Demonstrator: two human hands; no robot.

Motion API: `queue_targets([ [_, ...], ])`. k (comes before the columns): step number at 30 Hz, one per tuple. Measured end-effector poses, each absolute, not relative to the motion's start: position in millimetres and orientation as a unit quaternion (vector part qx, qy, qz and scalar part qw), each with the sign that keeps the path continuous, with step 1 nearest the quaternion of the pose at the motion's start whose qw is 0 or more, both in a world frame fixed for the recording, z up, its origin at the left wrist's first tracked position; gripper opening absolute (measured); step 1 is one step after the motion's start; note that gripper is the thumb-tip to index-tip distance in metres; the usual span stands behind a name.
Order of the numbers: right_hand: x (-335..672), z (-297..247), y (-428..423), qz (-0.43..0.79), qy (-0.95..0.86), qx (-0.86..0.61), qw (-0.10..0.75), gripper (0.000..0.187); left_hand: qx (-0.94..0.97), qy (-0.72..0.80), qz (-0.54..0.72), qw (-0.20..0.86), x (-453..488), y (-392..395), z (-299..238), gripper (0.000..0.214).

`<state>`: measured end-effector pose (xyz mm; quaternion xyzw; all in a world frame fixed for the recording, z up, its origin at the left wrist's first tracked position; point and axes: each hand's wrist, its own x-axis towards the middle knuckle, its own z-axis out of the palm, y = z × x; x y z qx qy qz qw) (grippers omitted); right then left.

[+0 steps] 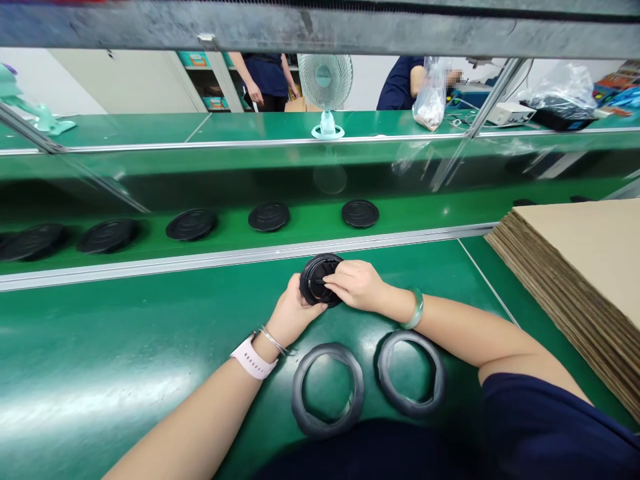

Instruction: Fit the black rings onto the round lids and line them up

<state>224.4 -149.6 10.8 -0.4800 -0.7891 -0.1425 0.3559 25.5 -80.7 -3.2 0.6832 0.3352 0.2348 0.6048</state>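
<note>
A round black plastic part (311, 279) is held above the green table, its recessed inner side turned toward me. My left hand (293, 312) grips its lower left rim, thumb along the bottom edge. With thumb and index finger pinched, my right hand (357, 285) reaches into the middle of the part, at a small bar there. Whether the fingertips hold the bar or only press it I cannot tell. Below my hands lie two dark grey rings, the left ring (300, 393) and the right ring (385, 363), flat on the table near my body.
Beyond a metal rail (250, 255), a green conveyor belt (310, 233) carries several black discs (361, 213). Stacked cardboard sheets (575, 267) stand at the right. Behind are a fan (326, 80), a plastic bag (430, 100) and two people. A metal beam (350, 27) crosses overhead.
</note>
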Motion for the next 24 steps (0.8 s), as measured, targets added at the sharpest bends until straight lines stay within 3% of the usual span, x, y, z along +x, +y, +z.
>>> queue_targets([
  [24,214,38,-155,-0.049,-0.796,-0.556,0.234,0.009,0.684,0.362,0.218,0.595,26,-88,7,0.06],
])
